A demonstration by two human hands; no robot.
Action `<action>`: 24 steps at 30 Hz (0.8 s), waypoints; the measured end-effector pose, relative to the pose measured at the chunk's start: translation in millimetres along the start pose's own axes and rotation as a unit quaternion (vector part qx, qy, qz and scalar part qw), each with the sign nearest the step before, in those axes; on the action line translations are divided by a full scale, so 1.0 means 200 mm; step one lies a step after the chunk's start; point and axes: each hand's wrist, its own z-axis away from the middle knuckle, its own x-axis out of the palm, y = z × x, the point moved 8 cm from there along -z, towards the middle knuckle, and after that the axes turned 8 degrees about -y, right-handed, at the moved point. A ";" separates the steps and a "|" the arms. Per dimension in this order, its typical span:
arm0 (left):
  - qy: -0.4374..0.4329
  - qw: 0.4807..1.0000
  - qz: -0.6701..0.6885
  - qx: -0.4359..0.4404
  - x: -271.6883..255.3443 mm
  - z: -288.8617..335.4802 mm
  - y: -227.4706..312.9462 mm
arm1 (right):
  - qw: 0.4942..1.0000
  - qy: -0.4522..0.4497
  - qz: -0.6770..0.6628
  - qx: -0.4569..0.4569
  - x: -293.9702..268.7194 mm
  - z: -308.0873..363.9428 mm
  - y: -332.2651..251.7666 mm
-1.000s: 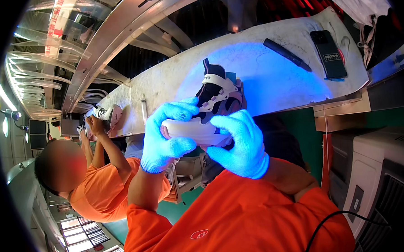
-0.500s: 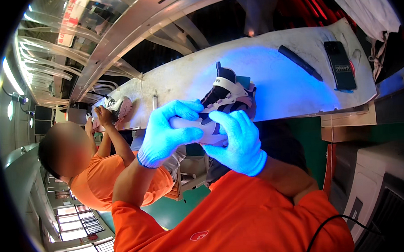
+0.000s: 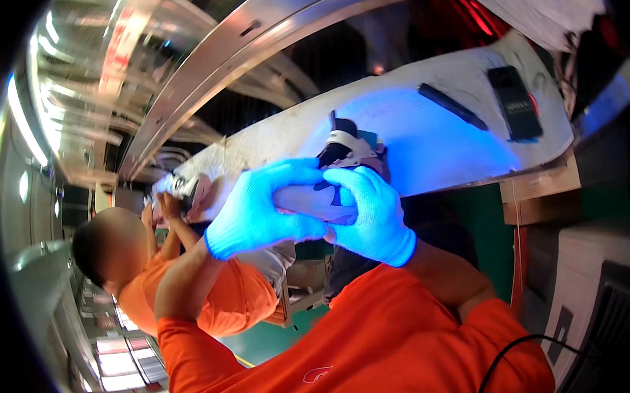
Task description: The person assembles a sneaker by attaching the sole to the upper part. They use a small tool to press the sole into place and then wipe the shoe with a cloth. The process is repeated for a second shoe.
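Note:
A black, white and pale pink sneaker [image 3: 315, 198] lies at the bench's near edge, its pale toe toward me. My left hand [image 3: 263, 206], in a glove lit blue, clasps the left side of the toe, with its fingers over the top and the thumb along the lower edge. From the right, my gloved right hand [image 3: 372, 215] wraps the toe, its fingertips close to those of the left. The sneaker's dark tongue and strap show beyond my hands. Most of its right side is hidden. A small teal thing [image 3: 370, 136] sits behind it.
On the white bench [image 3: 432, 146], lit partly blue, lie a dark pen-like bar [image 3: 453, 106] and a black phone [image 3: 515, 102]. To the left a co-worker in orange [image 3: 213, 289] handles another sneaker [image 3: 192, 191]. A metal frame rail [image 3: 204, 68] crosses above the bench.
My left thumb has slid down along the toe, and the fingertips of both hands have come closer together. The whole view has shifted slightly. The co-worker still handles the other sneaker.

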 end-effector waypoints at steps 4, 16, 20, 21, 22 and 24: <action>0.004 0.998 0.027 -0.050 0.05 -0.07 0.02 | 0.996 0.007 -0.039 0.081 -0.09 0.09 0.02; -0.021 1.000 0.017 0.017 0.01 -0.17 0.00 | 0.987 0.050 -0.094 0.122 -0.11 0.29 0.19; -0.039 0.997 0.009 0.066 0.00 -0.16 -0.04 | 0.989 0.052 -0.072 0.119 -0.09 0.26 0.22; -0.039 0.997 0.014 0.066 -0.01 -0.16 -0.06 | 0.989 0.053 -0.071 0.116 -0.09 0.25 0.23; -0.038 0.997 0.014 0.069 -0.01 -0.16 -0.07 | 0.990 0.054 -0.068 0.111 -0.09 0.24 0.23; -0.037 0.996 0.016 0.076 -0.02 -0.15 -0.09 | 0.994 0.041 -0.053 0.081 -0.08 0.23 0.23</action>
